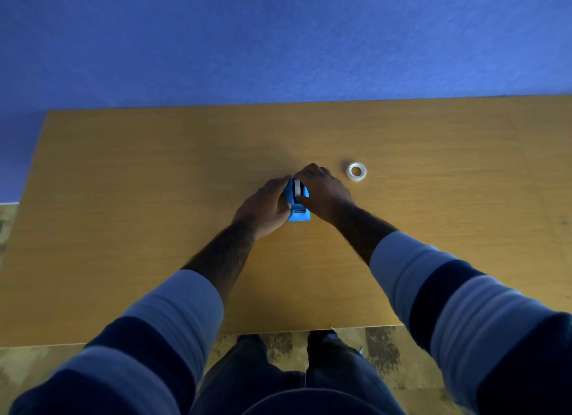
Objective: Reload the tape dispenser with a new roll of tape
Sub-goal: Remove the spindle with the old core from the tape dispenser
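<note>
A small blue tape dispenser (297, 209) stands in the middle of the wooden table (154, 198), its cutter end toward me. A whitish roll (297, 188) sits in its top slot. My left hand (263, 207) grips the dispenser's left side. My right hand (322, 192) wraps the right side, with fingertips on the roll in the slot. A second roll of clear tape (357, 171) lies flat on the table just right of my right hand, apart from it.
The table's far edge meets a blue wall (278, 43). Its near edge (278, 332) runs just in front of my legs, with patterned floor (380, 349) below. Bare wood lies to both sides of my hands.
</note>
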`<state>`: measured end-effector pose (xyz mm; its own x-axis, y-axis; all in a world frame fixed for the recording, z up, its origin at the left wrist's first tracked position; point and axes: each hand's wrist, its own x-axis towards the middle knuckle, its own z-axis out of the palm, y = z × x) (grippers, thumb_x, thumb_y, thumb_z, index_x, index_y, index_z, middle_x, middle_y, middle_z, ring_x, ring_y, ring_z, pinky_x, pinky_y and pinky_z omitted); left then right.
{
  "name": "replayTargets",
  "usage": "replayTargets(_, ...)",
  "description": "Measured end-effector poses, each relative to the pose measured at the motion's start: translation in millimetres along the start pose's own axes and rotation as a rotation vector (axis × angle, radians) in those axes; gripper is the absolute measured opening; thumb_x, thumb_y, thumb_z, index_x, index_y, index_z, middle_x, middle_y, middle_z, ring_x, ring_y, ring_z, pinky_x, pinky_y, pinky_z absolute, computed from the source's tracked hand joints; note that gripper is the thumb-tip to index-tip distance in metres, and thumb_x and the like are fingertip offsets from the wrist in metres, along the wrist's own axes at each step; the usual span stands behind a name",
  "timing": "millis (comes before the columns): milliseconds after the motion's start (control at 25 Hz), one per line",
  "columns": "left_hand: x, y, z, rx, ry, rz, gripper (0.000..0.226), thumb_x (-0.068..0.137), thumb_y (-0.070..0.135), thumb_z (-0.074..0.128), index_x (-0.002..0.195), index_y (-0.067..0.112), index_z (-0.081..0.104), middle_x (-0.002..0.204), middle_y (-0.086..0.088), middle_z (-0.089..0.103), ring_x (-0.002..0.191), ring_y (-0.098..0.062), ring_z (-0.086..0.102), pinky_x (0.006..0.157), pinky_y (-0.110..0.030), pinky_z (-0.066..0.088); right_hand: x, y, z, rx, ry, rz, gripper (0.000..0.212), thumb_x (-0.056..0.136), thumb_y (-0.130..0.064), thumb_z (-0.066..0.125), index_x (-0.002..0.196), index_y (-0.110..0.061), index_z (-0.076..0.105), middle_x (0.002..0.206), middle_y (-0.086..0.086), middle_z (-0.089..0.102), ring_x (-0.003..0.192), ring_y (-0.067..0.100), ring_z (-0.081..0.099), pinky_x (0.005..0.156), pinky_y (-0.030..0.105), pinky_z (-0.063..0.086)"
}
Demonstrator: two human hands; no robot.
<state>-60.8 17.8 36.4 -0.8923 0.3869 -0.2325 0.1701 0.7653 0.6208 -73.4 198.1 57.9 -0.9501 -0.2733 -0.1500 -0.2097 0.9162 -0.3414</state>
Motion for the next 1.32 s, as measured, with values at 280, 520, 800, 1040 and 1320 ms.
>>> replayTargets(280,0.5,6.9,-1.4,-0.017,0.074,-0.009,0.061,0.096,0.03,0.063,0.152,0.025,0.039,0.15,0.005,0.05,0.129,-0.013,0.056,0.1,-0.04,0.055,1.4,0.3,-1.1,0.018,0.015,-0.015,0.049,0.083,-0.027,0.076,0.127,-0.019,0.058,0.128,0.003,0.059,0.116,0.02,0.055,0.092,0.038,0.049)
replayTargets(520,6.9,24.2,-5.5,-0.099,0.246,-0.055,0.05,0.104,0.041,0.048,0.148,0.018,0.048,0.145,-0.001,0.06,0.127,-0.014,0.06,0.102,-0.034,0.051,1.0,-3.5,-9.0,0.062,0.139,0.002,0.043,0.083,-0.023,0.075,0.123,-0.017,0.06,0.122,0.002,0.063,0.11,0.02,0.058,0.091,0.039,0.048)
replayTargets(800,21.1,46.7,-20.4,-0.369,0.407,-0.05,0.032,0.104,0.031,0.055,0.125,0.014,0.072,0.109,0.001,0.078,0.101,-0.008,0.071,0.083,-0.015,0.05,10.5,-16.8,-22.2,0.235,0.182,0.021,0.032,0.084,-0.01,0.07,0.116,-0.012,0.062,0.11,0.005,0.06,0.097,0.02,0.06,0.076,0.035,0.055)
replayTargets(1040,32.2,53.7,-30.7,-0.527,0.456,-0.096,0.029,0.105,0.024,0.052,0.11,0.007,0.075,0.092,-0.005,0.077,0.09,-0.02,0.074,0.077,-0.032,0.057,17.2,-24.1,-34.3,0.409,0.307,0.032,0.032,0.09,-0.009,0.068,0.121,-0.008,0.064,0.114,0.009,0.063,0.096,0.018,0.064,0.079,0.028,0.054)
replayTargets(1320,41.5,52.8,-38.8,-0.926,0.489,-0.303,0.027,0.098,0.014,0.064,0.12,0.0,0.071,0.106,-0.013,0.077,0.095,-0.022,0.076,0.088,-0.046,0.062,26.4,-22.3,-43.7,0.406,0.318,0.009,0.018,0.091,-0.008,0.067,0.108,-0.008,0.072,0.103,0.01,0.067,0.09,0.017,0.062,0.08,0.033,0.054)
